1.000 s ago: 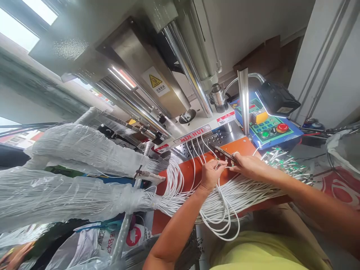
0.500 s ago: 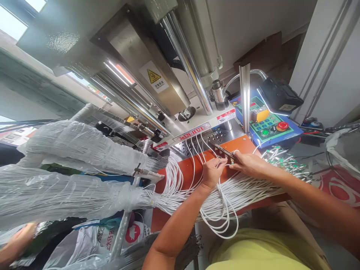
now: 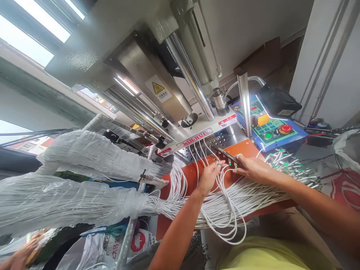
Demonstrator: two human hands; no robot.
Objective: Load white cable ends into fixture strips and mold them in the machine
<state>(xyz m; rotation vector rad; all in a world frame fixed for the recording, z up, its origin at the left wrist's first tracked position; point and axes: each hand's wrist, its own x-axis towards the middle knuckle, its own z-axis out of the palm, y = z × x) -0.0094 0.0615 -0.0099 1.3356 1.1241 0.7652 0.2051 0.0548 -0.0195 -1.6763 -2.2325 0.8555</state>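
Now the left hand (image 3: 208, 179) pinches smooth white cable (image 3: 222, 204); whether the right hand (image 3: 251, 168) grips is unclear.

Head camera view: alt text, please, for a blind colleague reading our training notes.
The left hand and right hand handle thin white wires over an orange work plate, near a dark slotted metal strip. Above stands a stainless steel press with chrome columns; to the right is a blue control panel with a red stop button.
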